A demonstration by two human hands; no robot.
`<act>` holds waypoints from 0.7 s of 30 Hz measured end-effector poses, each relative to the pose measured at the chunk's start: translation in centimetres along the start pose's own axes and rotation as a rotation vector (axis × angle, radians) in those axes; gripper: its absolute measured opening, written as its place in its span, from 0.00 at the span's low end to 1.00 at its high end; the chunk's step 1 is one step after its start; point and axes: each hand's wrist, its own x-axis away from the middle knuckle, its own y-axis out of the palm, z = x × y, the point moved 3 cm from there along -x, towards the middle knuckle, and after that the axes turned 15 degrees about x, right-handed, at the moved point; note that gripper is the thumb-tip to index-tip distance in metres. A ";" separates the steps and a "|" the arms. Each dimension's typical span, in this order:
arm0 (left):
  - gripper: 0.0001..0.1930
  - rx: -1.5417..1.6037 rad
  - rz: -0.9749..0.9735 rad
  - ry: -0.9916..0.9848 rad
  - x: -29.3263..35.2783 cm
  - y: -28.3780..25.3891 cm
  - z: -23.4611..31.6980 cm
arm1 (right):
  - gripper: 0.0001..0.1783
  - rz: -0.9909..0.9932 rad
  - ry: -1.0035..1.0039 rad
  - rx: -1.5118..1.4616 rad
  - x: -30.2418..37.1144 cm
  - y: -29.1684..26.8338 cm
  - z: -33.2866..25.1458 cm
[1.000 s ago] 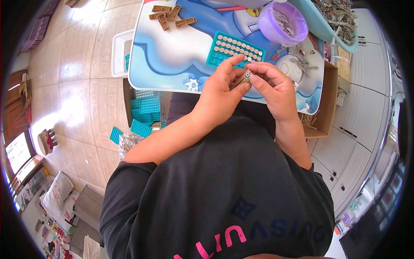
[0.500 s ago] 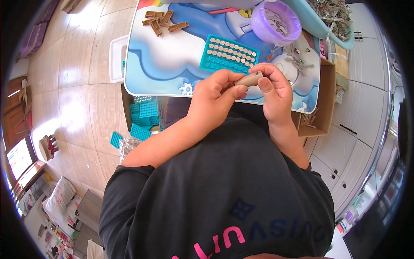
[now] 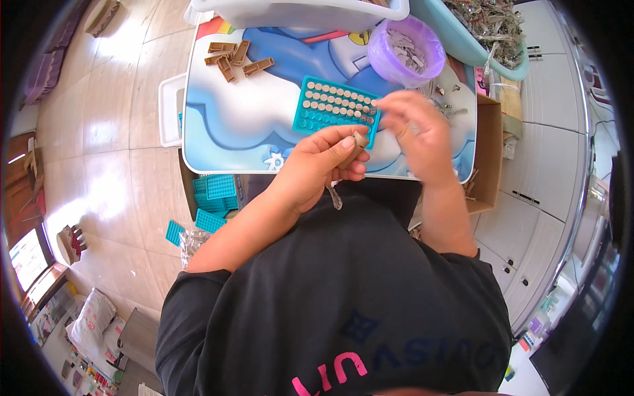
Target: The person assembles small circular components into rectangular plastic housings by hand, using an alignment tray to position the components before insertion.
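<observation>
The small tan piece [image 3: 357, 141] is over the near edge of the table, by the near side of the teal tray [image 3: 300, 105], pinched between the thumb and fingers of the left hand [image 3: 307, 164]. Half a second ago both hands were on it; now the right hand [image 3: 422, 138] has come away toward the tray's right end, so the left seems to be steadying the piece alone while the right is free to work at the tray. The right grip is blurred, its fingers curled toward the tray, and I cannot tell whether it pinches anything. A clear strip [image 3: 335, 197] dangles below the left hand. Round discs [image 3: 333, 99] fill the tray's far rows; the right hand partly hides its right end, and the left covers part of its near edge. Farther out on the table [image 3: 231, 125] lie brown pieces [image 3: 258, 66] at the far left, while a purple bucket [image 3: 406, 78] of scraps, a large teal tub [image 3: 450, 41] and a white bin [image 3: 297, 16] crowd the far side.
</observation>
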 end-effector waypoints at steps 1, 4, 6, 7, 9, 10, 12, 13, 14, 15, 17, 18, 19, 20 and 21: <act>0.12 0.001 -0.003 0.001 0.0 -0.1 0.1 | 0.08 0.033 0.009 0.147 -1.2 -1.4 0.3; 0.13 0.012 0.039 -0.014 -0.4 -0.4 0.1 | 0.07 0.107 -0.008 0.526 -5.5 -4.0 2.5; 0.12 0.034 0.038 0.003 -0.6 -0.8 0.0 | 0.07 0.045 -0.027 0.670 -8.1 -3.9 4.6; 0.12 0.034 0.037 0.006 -0.6 -0.8 0.1 | 0.06 -0.023 -0.047 0.809 -9.2 -3.5 5.4; 0.11 0.037 0.060 0.015 -0.5 -0.8 0.0 | 0.08 -0.159 0.043 0.933 -10.7 -2.4 6.3; 0.11 0.037 0.061 0.018 -0.5 -0.7 0.1 | 0.10 -0.298 0.138 1.053 -11.2 -1.9 7.0; 0.10 0.048 0.054 0.028 -0.3 -0.6 0.2 | 0.11 -0.314 0.108 1.059 -11.8 -1.4 8.0; 0.10 0.049 0.058 0.032 -0.3 -0.7 0.2 | 0.13 -0.330 0.081 1.066 -11.9 -1.2 8.4; 0.11 0.072 0.058 0.032 -0.3 -0.9 0.2 | 0.13 -0.331 0.079 1.063 -11.9 -1.2 8.7; 0.12 0.096 0.059 0.033 -0.4 -1.1 0.3 | 0.12 -0.287 0.057 1.031 -11.9 -1.3 8.7; 0.13 0.189 0.044 0.016 -0.4 -1.1 0.4 | 0.11 -0.244 0.038 0.996 -11.5 -1.7 8.7; 0.14 0.284 0.027 0.002 -0.3 -1.1 0.4 | 0.11 -0.119 -0.013 0.976 -11.2 -2.3 8.0; 0.14 0.287 0.036 0.004 -0.3 -1.4 0.4 | 0.10 0.004 -0.062 0.954 -10.6 -2.8 7.2; 0.15 0.326 -0.001 -0.015 -0.4 -1.4 0.3 | 0.10 -0.003 -0.063 0.947 -9.9 -3.0 6.4; 0.16 0.363 -0.041 -0.032 -0.4 -1.4 0.2 | 0.10 0.089 -0.047 0.825 -9.1 -3.6 5.3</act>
